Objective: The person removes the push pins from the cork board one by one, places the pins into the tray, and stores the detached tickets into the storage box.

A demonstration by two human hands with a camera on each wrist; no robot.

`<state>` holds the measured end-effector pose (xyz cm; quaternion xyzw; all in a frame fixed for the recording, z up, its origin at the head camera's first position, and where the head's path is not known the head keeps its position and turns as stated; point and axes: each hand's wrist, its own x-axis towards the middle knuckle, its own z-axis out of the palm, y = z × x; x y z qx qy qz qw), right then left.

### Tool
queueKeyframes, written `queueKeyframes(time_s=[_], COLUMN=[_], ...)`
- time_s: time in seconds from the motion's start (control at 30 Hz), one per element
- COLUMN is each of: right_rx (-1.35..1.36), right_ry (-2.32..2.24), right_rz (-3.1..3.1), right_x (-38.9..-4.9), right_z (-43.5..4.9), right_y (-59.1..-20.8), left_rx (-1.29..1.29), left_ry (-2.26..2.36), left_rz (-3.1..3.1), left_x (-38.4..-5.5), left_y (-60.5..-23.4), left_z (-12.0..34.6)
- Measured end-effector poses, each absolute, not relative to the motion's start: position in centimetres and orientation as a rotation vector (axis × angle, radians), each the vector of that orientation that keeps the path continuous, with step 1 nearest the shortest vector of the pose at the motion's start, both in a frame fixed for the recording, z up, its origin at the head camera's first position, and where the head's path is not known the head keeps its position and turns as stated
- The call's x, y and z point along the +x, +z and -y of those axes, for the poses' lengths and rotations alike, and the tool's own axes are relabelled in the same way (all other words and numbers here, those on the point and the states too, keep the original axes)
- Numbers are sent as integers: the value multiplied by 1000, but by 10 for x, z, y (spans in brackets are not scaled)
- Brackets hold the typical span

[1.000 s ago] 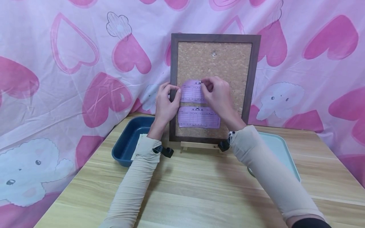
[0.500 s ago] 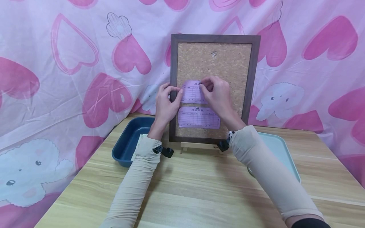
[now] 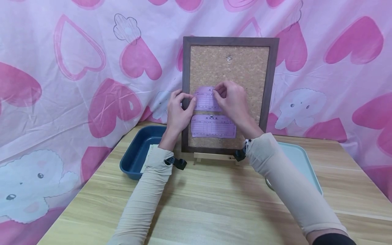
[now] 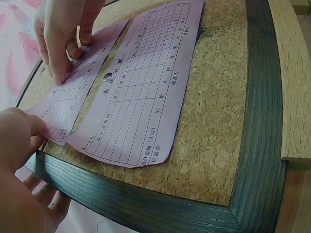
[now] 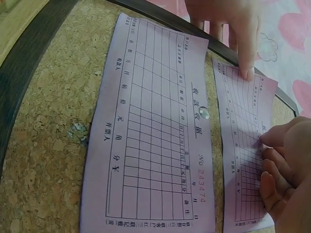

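Note:
In the head view, a framed cork board stands upright on a small wooden easel. A lilac receipt slip with printed lines hangs low on it, held by a silver thumbtack. Above lies another lilac receipt slip, partly covered by my hands. My left hand pinches that upper slip's left edge by the frame, a digit on its face and other fingers beyond the frame's side. My right hand bends its fingers at the slip's upper middle, over a thumbtack now hidden under the fingertips.
A dark blue bin with pale papers stands to the board's left, partly behind my left forearm. A pale green tray lies right, overlapped by my right sleeve. Behind the wooden table hangs a pink heart-patterned cloth.
My right fingertips have shifted slightly left and covered the silver thumbtack that showed at the upper slip's top a second ago. The left hand stays at the slip's left edge.

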<state>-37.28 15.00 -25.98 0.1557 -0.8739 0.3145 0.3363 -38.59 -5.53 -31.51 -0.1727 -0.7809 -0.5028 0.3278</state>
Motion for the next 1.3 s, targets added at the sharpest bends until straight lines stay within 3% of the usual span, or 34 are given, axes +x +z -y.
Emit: queueKeyframes(time_s=[1.3], right_rx=[426], right_ry=[861], right_rz=[2258], right_x=[-360], right_z=[-189], right_y=[-271], left_rx=[-365], left_ry=[-1351], left_rz=[2041], left_x=[-381], left_y=[-313], left_z=[49])
